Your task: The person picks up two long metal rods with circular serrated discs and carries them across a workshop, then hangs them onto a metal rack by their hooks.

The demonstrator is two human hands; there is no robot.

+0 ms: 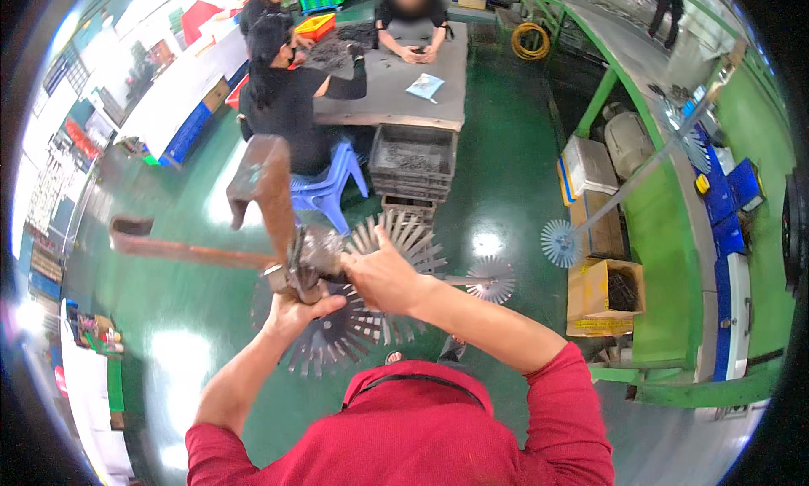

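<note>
A rusty metal frame point(263, 178) with a hooked arm and a bent bracket rises in front of me, joined at a dull metal hub point(320, 250). My left hand point(297, 311) is closed round the hub's lower end, thumb pointing right. Just right of the hub, my right hand point(383, 271) grips by the edge of a slotted metal disc point(410, 235), its index finger raised against the slots; the finger undersides are hidden. Below, a second slotted disc point(330, 338) shows. Past my right wrist, a rod ends in a smaller slotted disc point(490, 279).
Ahead, people work at a grey table point(388, 107) holding dark small parts. A blue stool point(333, 187) and stacked crates point(413, 161) stand before it. On the right, a long rod carries another slotted disc point(561, 243) near a cardboard box point(600, 288) and green frame point(602, 102).
</note>
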